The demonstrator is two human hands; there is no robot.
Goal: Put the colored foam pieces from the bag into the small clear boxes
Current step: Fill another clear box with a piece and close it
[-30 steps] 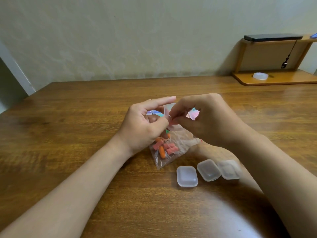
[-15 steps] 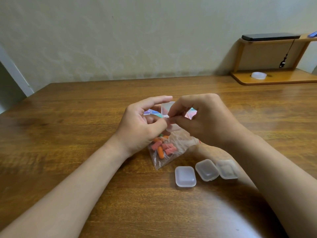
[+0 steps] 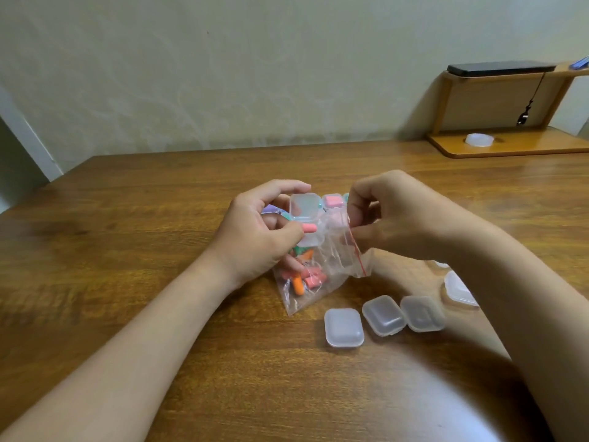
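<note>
My left hand [image 3: 255,237] holds a small clear box [image 3: 304,207] with its lid flipped up; a pink foam piece [image 3: 308,228] lies in its base. Below it on the table lies the clear bag [image 3: 338,263], with orange, pink and green foam pieces [image 3: 306,279] inside. My right hand [image 3: 392,215] pinches the bag's red-lined mouth at the right. Three closed clear boxes [image 3: 343,327] [image 3: 384,315] [image 3: 422,313] sit in a row near me. Boxes holding a pink piece [image 3: 333,200] and a purple one [image 3: 270,208] show behind my hands.
Another clear box [image 3: 459,288] lies partly hidden under my right forearm. At the back right of the wooden table [image 3: 127,250] stands a small wooden shelf [image 3: 510,148] with a white round lid [image 3: 479,139] on it and a black phone [image 3: 500,70] on top.
My right hand has drawn away from my left, to the right, and now pinches the bag's mouth. The open box with the pink piece now shows in my left hand.
</note>
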